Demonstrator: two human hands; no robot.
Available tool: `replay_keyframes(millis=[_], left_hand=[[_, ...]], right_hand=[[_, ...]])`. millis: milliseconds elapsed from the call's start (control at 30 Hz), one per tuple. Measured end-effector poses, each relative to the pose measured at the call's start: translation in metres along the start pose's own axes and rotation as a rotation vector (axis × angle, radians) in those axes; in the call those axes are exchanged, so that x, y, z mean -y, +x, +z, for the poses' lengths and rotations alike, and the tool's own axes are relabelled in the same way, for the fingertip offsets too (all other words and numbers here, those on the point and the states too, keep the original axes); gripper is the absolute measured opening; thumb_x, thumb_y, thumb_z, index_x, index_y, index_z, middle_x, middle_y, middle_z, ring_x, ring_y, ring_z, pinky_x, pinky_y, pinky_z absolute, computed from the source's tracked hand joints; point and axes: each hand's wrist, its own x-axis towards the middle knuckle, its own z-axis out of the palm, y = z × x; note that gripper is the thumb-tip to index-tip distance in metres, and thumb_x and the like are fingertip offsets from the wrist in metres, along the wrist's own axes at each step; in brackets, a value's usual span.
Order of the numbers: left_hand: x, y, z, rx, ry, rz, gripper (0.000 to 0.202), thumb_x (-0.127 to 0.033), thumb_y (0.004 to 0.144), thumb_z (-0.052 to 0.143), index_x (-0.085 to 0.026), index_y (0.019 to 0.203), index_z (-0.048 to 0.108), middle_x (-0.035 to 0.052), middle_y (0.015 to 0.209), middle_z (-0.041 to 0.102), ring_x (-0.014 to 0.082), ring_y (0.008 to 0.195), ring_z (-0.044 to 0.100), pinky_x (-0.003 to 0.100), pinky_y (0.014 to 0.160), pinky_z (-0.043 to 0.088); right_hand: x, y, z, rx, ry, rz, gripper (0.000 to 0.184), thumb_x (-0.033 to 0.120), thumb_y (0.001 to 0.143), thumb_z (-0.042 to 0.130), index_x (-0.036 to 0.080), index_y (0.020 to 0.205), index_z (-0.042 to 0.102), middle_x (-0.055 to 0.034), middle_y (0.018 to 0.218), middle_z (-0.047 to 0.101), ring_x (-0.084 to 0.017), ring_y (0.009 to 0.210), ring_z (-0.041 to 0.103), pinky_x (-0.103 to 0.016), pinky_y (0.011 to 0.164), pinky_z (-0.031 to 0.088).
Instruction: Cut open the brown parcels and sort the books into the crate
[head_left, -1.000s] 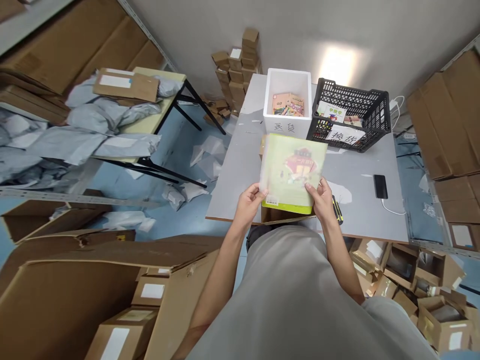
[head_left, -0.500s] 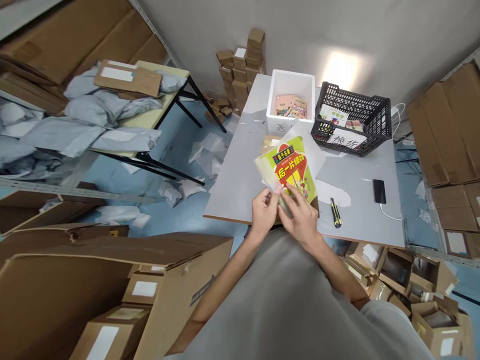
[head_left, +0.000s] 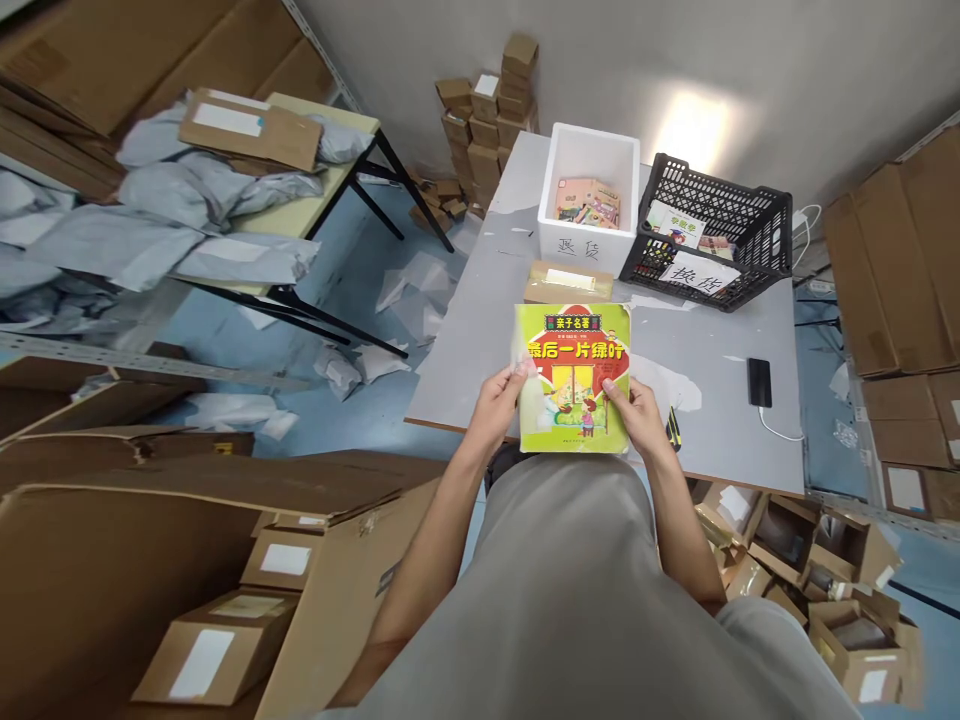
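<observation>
While the left hand grips one side of the green picture book, the right hand pinches the other, holding it over the desk's front edge, near the utility knife.

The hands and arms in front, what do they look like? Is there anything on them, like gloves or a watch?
The left hand and right hand are bare: no gloves. No watch or bracelet shows on either wrist. Both forearms are uncovered too. The person wears a plain grey top.
</observation>
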Motion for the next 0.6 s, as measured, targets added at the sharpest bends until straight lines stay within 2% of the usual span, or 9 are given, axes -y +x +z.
replay_keyframes(millis=[133,267,300,367,467,533,600], left_hand=[[0.013,0.009,-0.021,-0.050,0.095,0.049,0.072,-0.086,0.074,0.088,-0.019,0.095,0.079,0.0069,0.084,0.082,0.0255,0.081,0.077,0.032,0.070,0.061],[0.026,0.018,-0.041,-0.075,0.296,0.122,0.056,-0.074,0.083,0.086,-0.019,0.090,0.078,0.0042,0.079,0.079,0.0242,0.079,0.074,0.029,0.067,0.057],[0.029,0.019,-0.043,-0.098,0.320,0.136,0.054,-0.071,0.083,0.087,-0.019,0.094,0.079,0.0057,0.084,0.081,0.0262,0.086,0.076,0.031,0.072,0.059],[0.031,0.021,-0.043,-0.204,0.336,0.205,0.056,-0.064,0.082,0.090,-0.018,0.113,0.079,0.0120,0.110,0.085,0.0313,0.112,0.079,0.036,0.092,0.064],[0.022,0.014,-0.033,-0.365,0.329,0.380,0.074,-0.060,0.085,0.092,-0.020,0.144,0.071,0.0200,0.155,0.071,0.0333,0.147,0.067,0.044,0.125,0.052],[0.009,0.004,-0.021,-0.302,0.288,0.419,0.077,-0.064,0.090,0.088,-0.020,0.149,0.069,0.0207,0.160,0.068,0.0338,0.151,0.065,0.047,0.130,0.048],[-0.006,-0.007,-0.007,-0.104,0.216,0.337,0.074,-0.072,0.090,0.087,-0.018,0.140,0.076,0.0205,0.147,0.077,0.0367,0.146,0.069,0.049,0.126,0.053]], right_hand=[[0.000,-0.001,-0.007,-0.120,-0.013,-0.046,0.056,0.079,0.080,0.090,0.026,0.091,0.077,-0.0016,0.090,0.085,-0.028,0.084,0.081,-0.041,0.077,0.070],[0.002,-0.002,-0.022,-0.228,0.017,-0.062,0.053,0.075,0.081,0.091,0.026,0.097,0.079,-0.0027,0.095,0.087,-0.030,0.089,0.083,-0.044,0.079,0.071],[0.004,-0.002,-0.026,-0.248,0.043,-0.054,0.053,0.075,0.081,0.092,0.027,0.099,0.079,-0.0031,0.096,0.087,-0.032,0.093,0.084,-0.045,0.080,0.072],[0.006,-0.003,-0.031,-0.277,0.098,-0.039,0.054,0.074,0.078,0.094,0.027,0.101,0.079,-0.0035,0.096,0.087,-0.034,0.098,0.085,-0.048,0.084,0.072],[0.007,-0.005,-0.034,-0.282,0.141,-0.035,0.056,0.074,0.076,0.095,0.028,0.104,0.078,-0.0037,0.095,0.087,-0.036,0.102,0.086,-0.050,0.087,0.073],[0.006,-0.006,-0.033,-0.267,0.139,-0.036,0.057,0.075,0.077,0.094,0.028,0.104,0.078,-0.0038,0.095,0.088,-0.036,0.103,0.086,-0.050,0.088,0.073],[0.005,-0.007,-0.030,-0.255,0.134,-0.042,0.056,0.076,0.078,0.092,0.028,0.104,0.077,-0.0035,0.095,0.088,-0.036,0.102,0.086,-0.050,0.087,0.073]])
